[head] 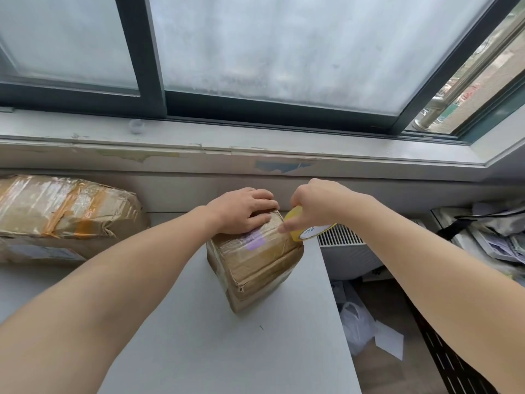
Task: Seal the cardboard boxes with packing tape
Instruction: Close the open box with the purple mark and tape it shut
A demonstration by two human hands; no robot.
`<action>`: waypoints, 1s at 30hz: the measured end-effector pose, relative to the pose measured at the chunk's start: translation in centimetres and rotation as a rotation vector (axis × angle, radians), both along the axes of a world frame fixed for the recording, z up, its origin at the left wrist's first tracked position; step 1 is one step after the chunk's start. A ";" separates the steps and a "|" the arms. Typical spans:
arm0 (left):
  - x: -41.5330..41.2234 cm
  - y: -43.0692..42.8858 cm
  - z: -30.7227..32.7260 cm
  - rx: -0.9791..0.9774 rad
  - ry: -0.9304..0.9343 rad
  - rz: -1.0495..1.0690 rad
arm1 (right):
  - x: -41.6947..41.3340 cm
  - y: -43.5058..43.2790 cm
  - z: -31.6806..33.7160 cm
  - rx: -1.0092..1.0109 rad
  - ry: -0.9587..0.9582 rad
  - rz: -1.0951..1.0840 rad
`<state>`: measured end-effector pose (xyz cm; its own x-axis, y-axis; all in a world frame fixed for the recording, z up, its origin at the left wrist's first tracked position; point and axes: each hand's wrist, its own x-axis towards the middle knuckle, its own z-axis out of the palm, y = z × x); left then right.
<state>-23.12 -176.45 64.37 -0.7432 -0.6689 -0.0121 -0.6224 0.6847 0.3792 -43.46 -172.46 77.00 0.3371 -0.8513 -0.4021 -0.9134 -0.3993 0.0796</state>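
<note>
While left hand presses box, right hand holds tape roll on edge.

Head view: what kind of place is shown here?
Probably a home or small-office room used for packing: a grey tabletop under a frosted dark-framed sliding window, a white ribbed radiator, a tape-wrapped brown cardboard box.

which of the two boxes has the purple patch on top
The small cardboard box at the middle of the table, with the left hand resting on it. The large box at the far left shows orange tape strips, no purple.
</note>
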 end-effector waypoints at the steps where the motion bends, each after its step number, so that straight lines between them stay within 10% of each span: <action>1: 0.0 -0.1 -0.1 0.000 0.005 0.001 | -0.4 -0.2 -0.2 0.004 -0.019 -0.005; 30: 0.0 0.7 0.0 0.005 0.023 0.010 | -2.9 -3.1 -6.1 0.224 -0.125 -0.153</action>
<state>-23.16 -175.70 64.37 -0.7364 -0.6766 0.0015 -0.6207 0.6764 0.3964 -46.35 -175.60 70.89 0.2705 -0.7908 -0.5491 -0.9615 -0.2510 -0.1120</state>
